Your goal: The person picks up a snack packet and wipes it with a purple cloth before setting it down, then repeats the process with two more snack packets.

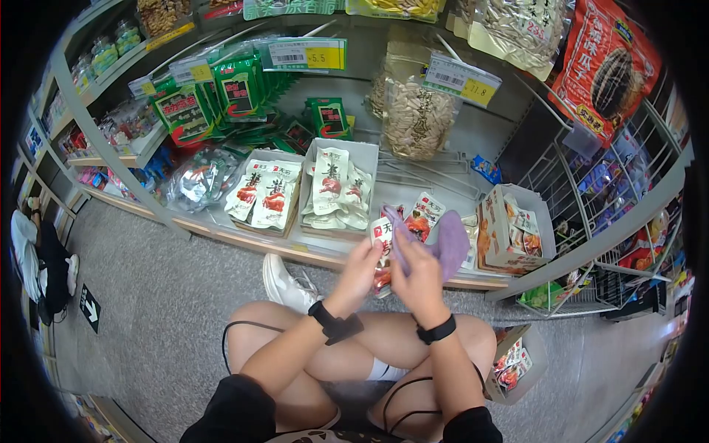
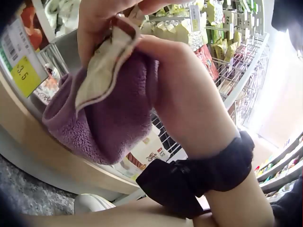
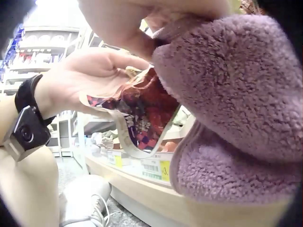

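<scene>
My left hand (image 1: 360, 273) pinches a snack packet (image 1: 381, 235) by its edge; the packet has a red label and a picture of food. In the right wrist view, its pale border bends and the left hand (image 3: 90, 73) lies with its palm showing. My right hand (image 1: 418, 277) grips a purple plush cloth (image 1: 449, 247), which folds over and hangs to the right. In the left wrist view, the cloth (image 2: 109, 109) lies right behind the packet (image 2: 106, 66), with the right hand (image 2: 177, 80) close to it. The cloth hides part of the packet in the head view.
Boxes of white packets (image 1: 332, 214) stand on the low shelf, beside another open box (image 1: 509, 232) at right. Hanging bags (image 1: 419, 111) and price tags are above. A wire rack (image 1: 591, 177) stands at right. A carton of packets (image 1: 521, 376) sits on the floor by the knee.
</scene>
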